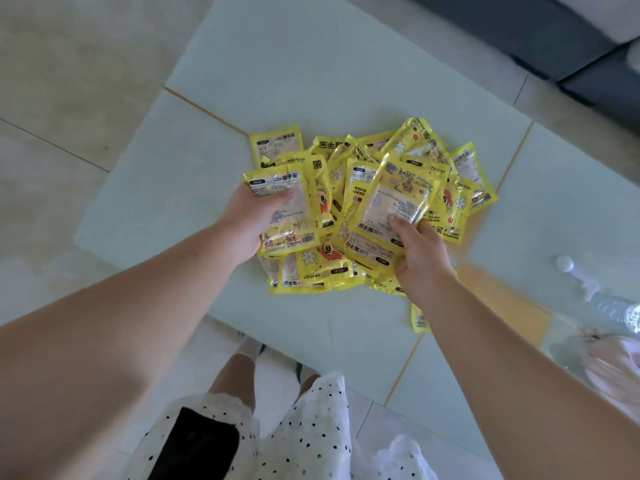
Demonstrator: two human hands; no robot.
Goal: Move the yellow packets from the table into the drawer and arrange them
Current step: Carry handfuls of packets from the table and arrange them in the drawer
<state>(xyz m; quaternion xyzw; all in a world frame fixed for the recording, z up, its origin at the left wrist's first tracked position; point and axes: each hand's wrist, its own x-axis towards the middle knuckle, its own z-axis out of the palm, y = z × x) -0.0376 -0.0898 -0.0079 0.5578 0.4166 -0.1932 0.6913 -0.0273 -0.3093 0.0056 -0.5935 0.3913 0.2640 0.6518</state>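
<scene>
Yellow packets (349, 202) heaped in a loose pile on the pale glass-like table (311, 64), overlapping at every angle, some face up with flower and cartoon prints, others showing clear backs. Left hand (249, 223) at the pile's left edge, fingers (280, 199) clenched around one packet (284, 209), thumb hidden beneath it, packet tilted and lifted slightly above its neighbours. Right hand (420, 254) at the pile's near right side, fingers pinching the lower edge of a second packet (394, 199), held up at a slant over the heap. One stray packet (419, 318) apart from the pile, just beside the right forearm, partly hidden by it. Thin golden seams (204, 110) across the table surface, dividing it into panels. No drawer anywhere in view. White polka-dot garment (311, 427) and a black patch (197, 445) at the bottom, bare knees above pale floor tiles (52, 81). Dark sofa edge (554, 39) at the top right. Blurred white objects (588, 282) at the table's right edge, not identifiable.
</scene>
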